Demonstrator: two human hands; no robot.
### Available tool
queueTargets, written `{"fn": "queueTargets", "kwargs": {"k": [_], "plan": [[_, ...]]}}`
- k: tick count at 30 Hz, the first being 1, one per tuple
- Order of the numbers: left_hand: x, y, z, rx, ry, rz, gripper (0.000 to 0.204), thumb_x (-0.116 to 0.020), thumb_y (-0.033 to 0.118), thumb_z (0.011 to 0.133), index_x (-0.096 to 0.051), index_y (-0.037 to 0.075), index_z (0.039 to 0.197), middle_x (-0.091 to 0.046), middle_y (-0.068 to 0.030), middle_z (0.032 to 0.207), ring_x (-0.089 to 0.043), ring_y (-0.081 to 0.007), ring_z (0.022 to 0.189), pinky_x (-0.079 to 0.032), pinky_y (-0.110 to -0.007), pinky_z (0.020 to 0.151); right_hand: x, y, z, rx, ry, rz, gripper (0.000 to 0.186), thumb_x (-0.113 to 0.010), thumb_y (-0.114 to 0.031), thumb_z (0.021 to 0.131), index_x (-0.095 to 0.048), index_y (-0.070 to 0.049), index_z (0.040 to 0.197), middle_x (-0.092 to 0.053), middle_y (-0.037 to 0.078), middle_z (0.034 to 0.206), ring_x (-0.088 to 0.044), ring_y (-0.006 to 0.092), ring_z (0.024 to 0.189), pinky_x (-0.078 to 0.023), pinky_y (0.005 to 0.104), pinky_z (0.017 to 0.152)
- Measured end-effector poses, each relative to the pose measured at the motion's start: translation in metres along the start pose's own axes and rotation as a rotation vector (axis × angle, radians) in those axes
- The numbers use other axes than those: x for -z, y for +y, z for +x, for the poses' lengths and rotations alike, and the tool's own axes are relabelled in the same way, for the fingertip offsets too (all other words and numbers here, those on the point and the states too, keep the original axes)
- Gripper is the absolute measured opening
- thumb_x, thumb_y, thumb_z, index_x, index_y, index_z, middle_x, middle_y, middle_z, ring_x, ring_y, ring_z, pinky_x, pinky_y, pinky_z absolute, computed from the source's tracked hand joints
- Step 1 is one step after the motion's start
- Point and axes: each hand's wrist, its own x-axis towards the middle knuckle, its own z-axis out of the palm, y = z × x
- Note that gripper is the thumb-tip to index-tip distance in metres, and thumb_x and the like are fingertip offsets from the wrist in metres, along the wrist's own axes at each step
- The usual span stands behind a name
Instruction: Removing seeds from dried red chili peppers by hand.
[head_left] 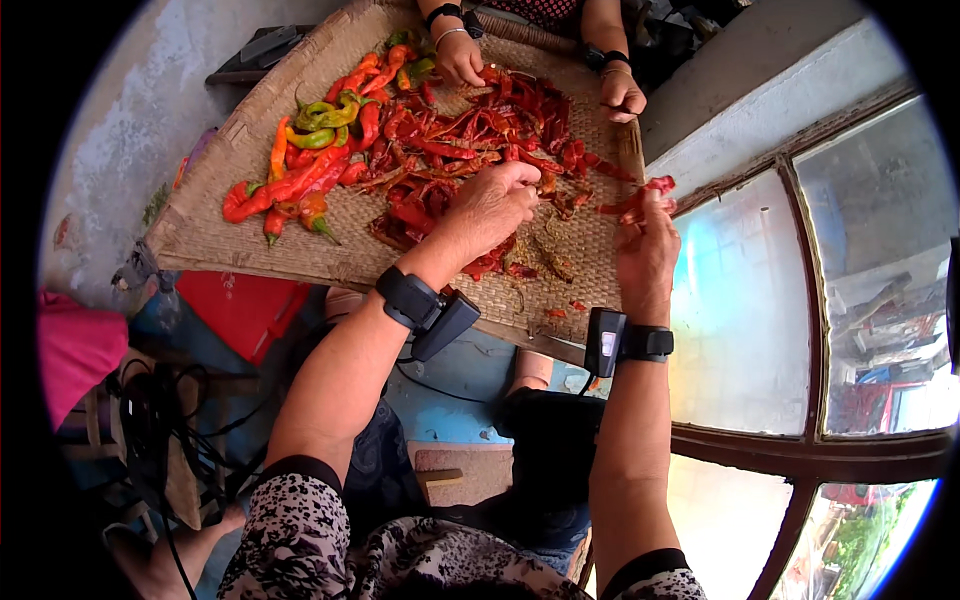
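A woven tray (200, 240) bears whole red peppers (290, 190), green ones (315, 140) and split red peppers (450, 125). My left hand (490, 210) is over the middle of the tray with fingers closed, beside red pieces; what it holds, if anything, is hidden. At the tray's right edge, my right hand (648, 240) is closed on a piece of red pepper (660, 185), held up between thumb and fingers. Pale seeds (550, 255) lie scattered between my hands. Both wrists wear black strapped devices.
Opposite, another person's hands (460, 55) reach over the tray. A framed window (740, 300) runs along the right, a wall (120, 150) along the left. Below are a red board (240, 315), pink cloth (80, 350), cables (150, 420) and a blue floor (450, 410).
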Motion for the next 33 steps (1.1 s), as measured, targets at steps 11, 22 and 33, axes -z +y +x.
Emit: {"fn": "queueTargets", "kwargs": {"k": [11,22,33], "plan": [[0.006,0.005,-0.014,-0.098,-0.05,0.632,0.02,-0.056,0.014,0.083,-0.06,0.0,0.098,-0.065,-0.0164,0.084,-0.063,-0.028,0.077,-0.048,-0.036,0.069,-0.017,0.023,-0.027,0.208,-0.366,-1.66,0.022,-0.07,-0.027,0.073,-0.068,-0.006,0.079,-0.066,0.015,0.073,-0.064,0.0275,0.068,-0.051,0.0365,0.065],[0.01,-0.007,-0.02,-0.067,-0.166,0.871,0.015,-0.06,0.002,0.074,-0.054,0.0,0.088,-0.057,-0.0182,0.09,-0.056,-0.0363,0.089,-0.046,-0.044,0.075,-0.022,0.045,-0.017,0.416,-0.276,-1.486,0.012,-0.06,-0.009,0.076,-0.061,-0.001,0.085,-0.064,0.018,0.074,-0.063,0.0325,0.066,-0.05,0.0375,0.058],[0.015,-0.011,-0.022,-0.183,-0.084,0.761,0.017,-0.056,0.001,0.076,-0.051,-0.002,0.093,-0.057,-0.021,0.083,-0.056,-0.04,0.082,-0.045,-0.045,0.069,-0.054,0.056,-0.027,0.151,-0.501,-1.445,0.026,-0.069,-0.026,0.074,-0.067,-0.006,0.09,-0.066,0.016,0.08,-0.064,0.0327,0.075,-0.05,0.0406,0.068]]}}
